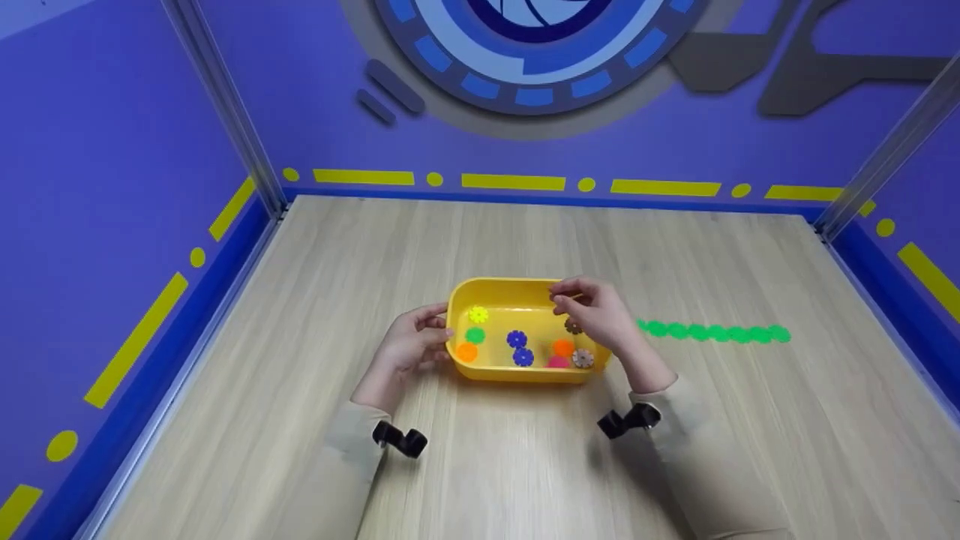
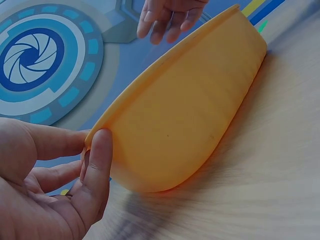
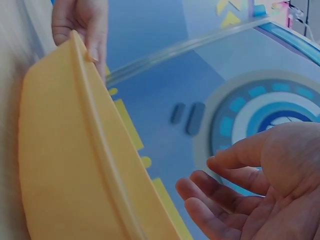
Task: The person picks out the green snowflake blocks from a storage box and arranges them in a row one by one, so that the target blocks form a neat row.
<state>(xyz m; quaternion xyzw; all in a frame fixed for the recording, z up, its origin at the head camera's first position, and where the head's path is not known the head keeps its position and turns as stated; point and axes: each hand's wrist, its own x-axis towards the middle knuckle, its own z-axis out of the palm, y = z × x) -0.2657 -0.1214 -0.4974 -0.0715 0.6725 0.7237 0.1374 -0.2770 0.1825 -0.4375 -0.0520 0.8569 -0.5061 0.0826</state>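
My left hand (image 1: 405, 345) pinches the left rim of a yellow plastic bin (image 1: 517, 373); in the left wrist view the thumb and fingers lie on both sides of the bin wall (image 2: 170, 115). Several small notched discs lie inside, among them a yellow disc (image 1: 478, 315), a green disc (image 1: 475, 335), a dark blue disc (image 1: 523, 357) and a pinkish grey disc (image 1: 583, 358). Over the bin's right end is my right hand (image 1: 600, 315), palm inward. Its fingers are loosely bent, with nothing between them in the right wrist view. A brown disc (image 1: 574, 326) shows just under it.
A row of overlapping green discs (image 1: 720, 333) lies on the wood-grain table (image 1: 480, 465) right of the bin. Blue-purple panels (image 1: 135, 150) with yellow marks stand at the back and both sides, joined by metal posts (image 1: 225, 105).
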